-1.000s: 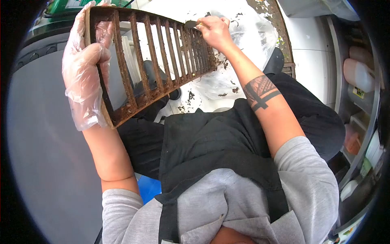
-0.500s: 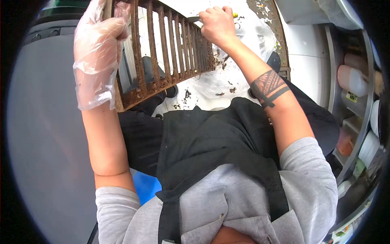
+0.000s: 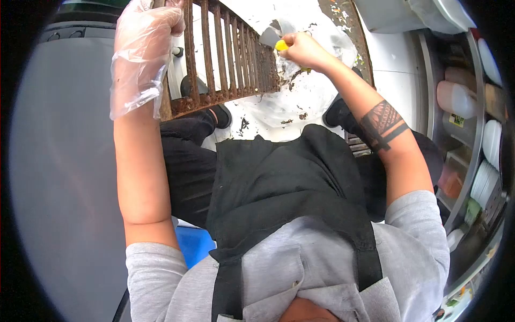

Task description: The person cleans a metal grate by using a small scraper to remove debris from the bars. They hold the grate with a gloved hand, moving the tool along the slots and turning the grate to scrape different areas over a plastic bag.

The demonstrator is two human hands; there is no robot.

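Observation:
My left hand (image 3: 146, 35), in a clear plastic glove, is closed round the near left end of a rusty brown slatted grate (image 3: 217, 97). The grate is tilted and stretches away to the right, with dark grime on its bars. My bare right hand (image 3: 304, 51) grips the yellow handle of a scraper (image 3: 271, 36), whose grey blade is beside the far right end of the grate. Whether the blade touches the bars I cannot tell. Below the grate lies a clear plastic sheet (image 3: 316, 96) scattered with dark flakes.
A grey appliance surface (image 3: 70, 161) fills the left side. On the right, metal shelving (image 3: 465, 180) holds containers (image 3: 456, 99) and stacked white dishes (image 3: 485, 190). A blue object (image 3: 194, 244) sits by my left leg. A debris-strewn drain strip (image 3: 348, 27) runs behind the sheet.
My right hand has moved right and down and turned, bringing the scraper's grey blade and yellow handle end into clearer view. My left hand and the grate's near end have shifted slightly right and up.

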